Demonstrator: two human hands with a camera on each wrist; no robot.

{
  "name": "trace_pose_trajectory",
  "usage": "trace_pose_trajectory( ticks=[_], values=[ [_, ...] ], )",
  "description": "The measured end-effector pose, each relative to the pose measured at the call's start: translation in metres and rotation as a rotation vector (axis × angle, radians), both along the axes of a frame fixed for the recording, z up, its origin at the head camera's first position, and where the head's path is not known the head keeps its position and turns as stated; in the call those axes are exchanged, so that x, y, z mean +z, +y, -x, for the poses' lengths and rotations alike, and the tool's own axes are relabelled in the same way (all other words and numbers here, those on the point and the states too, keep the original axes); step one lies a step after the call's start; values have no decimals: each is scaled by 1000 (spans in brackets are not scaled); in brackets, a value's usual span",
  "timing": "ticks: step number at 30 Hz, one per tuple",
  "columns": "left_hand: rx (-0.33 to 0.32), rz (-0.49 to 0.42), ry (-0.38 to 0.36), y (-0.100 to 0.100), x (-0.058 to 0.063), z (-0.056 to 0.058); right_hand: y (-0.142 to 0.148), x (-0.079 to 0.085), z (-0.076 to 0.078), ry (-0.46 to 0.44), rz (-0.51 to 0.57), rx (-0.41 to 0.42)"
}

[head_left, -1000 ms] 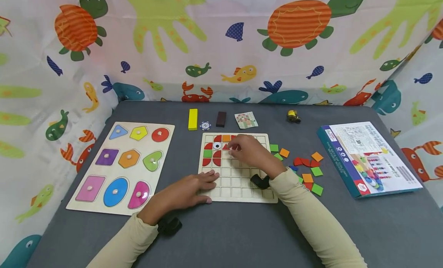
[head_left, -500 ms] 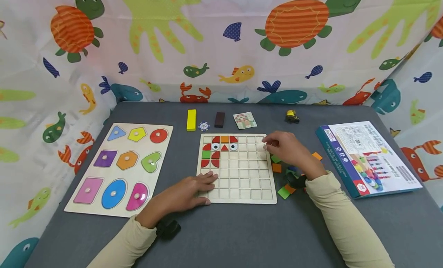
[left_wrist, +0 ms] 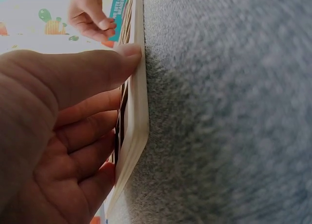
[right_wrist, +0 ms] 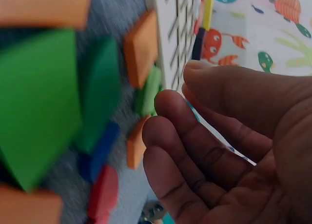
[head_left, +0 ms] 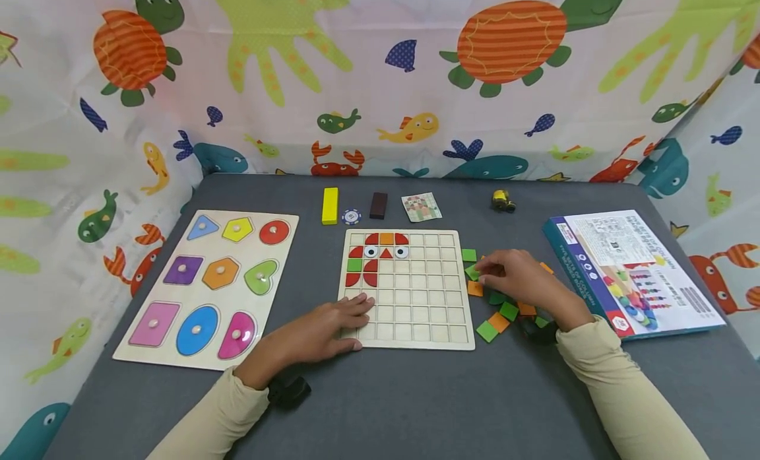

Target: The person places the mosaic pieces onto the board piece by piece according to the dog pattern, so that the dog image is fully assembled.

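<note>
My left hand (head_left: 323,328) rests with spread fingers on the lower left corner of a wooden grid board (head_left: 424,308). In the left wrist view, the thumb (left_wrist: 100,75) lies along the board's edge (left_wrist: 140,102). Red, orange and green pieces and two eye tiles (head_left: 401,251) fill several cells at the board's upper left. My right hand (head_left: 525,278) hovers over loose coloured pieces right of the board, among them a green square (head_left: 487,331) and an orange square (head_left: 475,288). Its fingers (right_wrist: 170,136) are loosely bent, and nothing shows between them.
A shape puzzle board (head_left: 204,288) lies on the left. At the right is a boxed set (head_left: 635,275). Along the back are a yellow block (head_left: 330,206), a poker chip (head_left: 351,216), a dark block (head_left: 379,205), a picture card (head_left: 421,207) and a small yellow-black toy (head_left: 503,200).
My right hand has moved off the board, rightward to the loose pieces. The second eye tile, formerly behind the hand, is now visible. My left hand stays put.
</note>
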State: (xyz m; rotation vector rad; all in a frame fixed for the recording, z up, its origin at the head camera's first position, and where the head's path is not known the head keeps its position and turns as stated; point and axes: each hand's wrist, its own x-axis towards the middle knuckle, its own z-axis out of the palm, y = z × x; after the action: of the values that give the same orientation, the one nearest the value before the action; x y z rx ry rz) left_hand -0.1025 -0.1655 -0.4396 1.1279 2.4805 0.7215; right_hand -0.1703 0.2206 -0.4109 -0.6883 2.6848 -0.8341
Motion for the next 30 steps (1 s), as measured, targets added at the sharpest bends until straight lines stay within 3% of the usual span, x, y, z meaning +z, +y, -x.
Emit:
trace_pose_trajectory(
  ticks=[6,12,22,30],
  values=[
    [-5,2,4,-1,-2,1,-8,-10,-7,-21,-36,10],
    [1,5,-10,-1,-1,1,-11,-9,-10,-33,-110,21],
    [4,0,-5,-1,1,1,-14,-4,-3,-19,-11,1],
    [-2,-8,4,-1,-1,1,-51,3,5,-8,24,54]
  ],
)
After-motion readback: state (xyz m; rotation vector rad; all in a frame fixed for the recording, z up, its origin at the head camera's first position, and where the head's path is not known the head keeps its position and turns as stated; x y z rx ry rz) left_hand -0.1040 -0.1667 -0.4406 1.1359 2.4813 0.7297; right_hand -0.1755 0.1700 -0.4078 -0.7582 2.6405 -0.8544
